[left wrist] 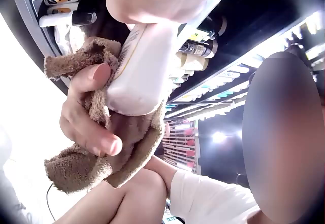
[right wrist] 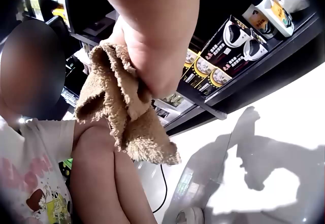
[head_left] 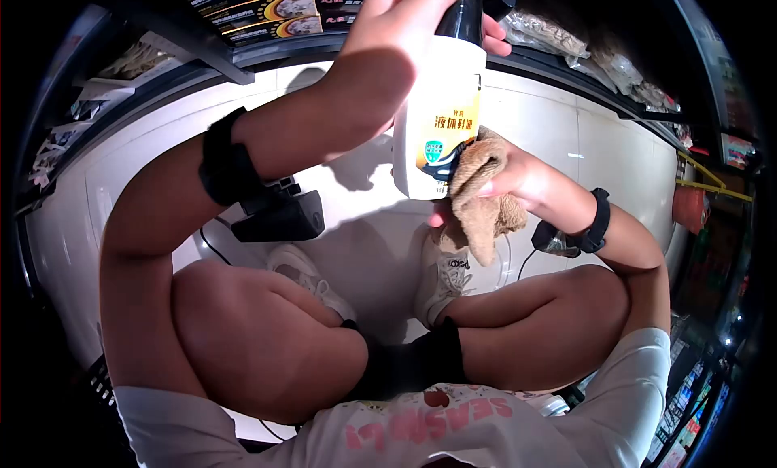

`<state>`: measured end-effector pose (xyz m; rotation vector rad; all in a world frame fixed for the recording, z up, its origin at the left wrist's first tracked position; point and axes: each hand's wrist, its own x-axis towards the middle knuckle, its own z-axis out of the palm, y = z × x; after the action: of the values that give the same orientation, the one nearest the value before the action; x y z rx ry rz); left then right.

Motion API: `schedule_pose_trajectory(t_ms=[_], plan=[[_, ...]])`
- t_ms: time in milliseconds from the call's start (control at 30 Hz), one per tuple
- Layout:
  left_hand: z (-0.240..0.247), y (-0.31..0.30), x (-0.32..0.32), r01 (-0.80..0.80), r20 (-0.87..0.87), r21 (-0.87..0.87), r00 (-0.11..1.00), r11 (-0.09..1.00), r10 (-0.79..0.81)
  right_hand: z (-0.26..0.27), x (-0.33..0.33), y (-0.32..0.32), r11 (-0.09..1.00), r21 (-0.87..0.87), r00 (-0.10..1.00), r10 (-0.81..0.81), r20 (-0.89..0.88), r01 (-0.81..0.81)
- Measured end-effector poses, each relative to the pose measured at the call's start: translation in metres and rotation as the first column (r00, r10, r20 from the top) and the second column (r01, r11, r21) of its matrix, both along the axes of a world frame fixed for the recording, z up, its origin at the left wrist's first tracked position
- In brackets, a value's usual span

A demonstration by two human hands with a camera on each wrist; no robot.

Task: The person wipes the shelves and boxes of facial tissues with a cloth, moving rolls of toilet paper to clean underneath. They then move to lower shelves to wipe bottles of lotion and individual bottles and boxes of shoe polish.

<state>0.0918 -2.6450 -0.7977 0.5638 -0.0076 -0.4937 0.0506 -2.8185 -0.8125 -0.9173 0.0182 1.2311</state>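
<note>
1. Liquid shoe polish bottle (head_left: 441, 116), over the white floor (head_left: 558, 116), its black-capped end gripped by the left hand (head_left: 405, 27).
2. Brown terry cloth (head_left: 477, 213), against the bottle's lower right side.
3. Right hand (head_left: 515, 178), gripping the cloth between thumb and fingers.

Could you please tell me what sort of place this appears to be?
It looks like a shop, probably a small store: matching printed boxes are stacked on a dark shelf, with plastic-bagged goods and shelved bottles also in view.
</note>
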Motion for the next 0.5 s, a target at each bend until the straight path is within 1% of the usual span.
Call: schedule_pose_trajectory(t_ms=[33, 67, 100, 133, 167, 200, 233, 267, 300, 333, 367, 400, 433, 467, 500], plan=[[-0.009, -0.001, 0.001, -0.236, 0.407, 0.461, 0.913, 0.855, 0.033, -0.001, -0.002, 0.001, 1.000, 0.001, 1.000, 0.009, -0.004, -0.009], [-0.011, -0.001, 0.001, -0.568, 0.704, 0.666, 0.693, 0.483, -0.155, -0.004, -0.003, 0.003, 0.997, -0.048, 0.996, -0.057, 0.072, 0.061], [-0.013, 0.000, 0.000, -0.571, 0.702, 0.668, 0.696, 0.478, -0.150, -0.005, -0.004, 0.004, 0.987, -0.092, 0.981, -0.119, 0.151, 0.134], [-0.015, 0.001, -0.002, -0.281, 0.428, 0.579, 0.904, 0.766, 0.008, -0.002, -0.004, 0.006, 0.982, -0.104, 0.972, -0.138, 0.192, 0.160], [-0.016, 0.001, -0.004, -0.043, 0.065, 0.289, 0.998, 0.956, 0.025, -0.003, -0.003, 0.006, 0.979, -0.077, 0.968, -0.172, 0.181, 0.188], [-0.020, -0.001, -0.007, -0.030, 0.087, 0.378, 0.996, 0.925, -0.004, -0.005, 0.000, 0.006, 0.972, -0.105, 0.963, -0.185, 0.195, 0.208], [-0.024, -0.002, -0.016, -0.002, 0.037, 0.356, 0.999, 0.935, -0.012, -0.008, 0.004, 0.004, 0.964, -0.133, 0.957, -0.199, 0.211, 0.230], [-0.031, -0.003, -0.021, -0.017, 0.136, 0.445, 0.990, 0.895, -0.048, -0.010, 0.012, -0.003, 0.982, -0.095, 0.972, -0.145, 0.185, 0.165], [-0.036, -0.001, -0.025, -0.041, 0.230, 0.528, 0.968, 0.848, -0.096, -0.013, 0.012, -0.004, 0.982, -0.097, 0.972, -0.144, 0.186, 0.164], [-0.041, 0.001, -0.026, 0.048, 0.119, 0.572, 0.983, 0.819, -0.141, -0.016, 0.012, -0.006, 0.975, -0.178, 0.909, -0.049, 0.414, 0.134], [-0.039, 0.002, -0.027, 0.051, 0.118, 0.572, 0.983, 0.819, -0.144, -0.021, 0.012, -0.008, 0.957, -0.262, 0.791, 0.064, 0.609, 0.125], [-0.036, 0.004, -0.029, 0.087, 0.118, 0.484, 0.979, 0.871, -0.164, -0.026, 0.015, -0.014, 0.964, -0.249, 0.790, 0.080, 0.608, 0.095], [-0.034, 0.006, -0.030, 0.122, 0.121, 0.390, 0.976, 0.913, -0.182, -0.028, 0.019, -0.019, 0.964, -0.249, 0.791, 0.078, 0.607, 0.097], [-0.035, 0.010, -0.028, 0.185, 0.053, 0.296, 0.976, 0.937, -0.210, -0.029, 0.022, -0.022, 0.962, -0.261, 0.762, 0.109, 0.638, 0.081], [-0.035, 0.013, -0.029, 0.183, 0.056, 0.294, 0.977, 0.938, -0.208, -0.028, 0.024, -0.023, 0.960, -0.274, 0.730, 0.143, 0.669, 0.063]])
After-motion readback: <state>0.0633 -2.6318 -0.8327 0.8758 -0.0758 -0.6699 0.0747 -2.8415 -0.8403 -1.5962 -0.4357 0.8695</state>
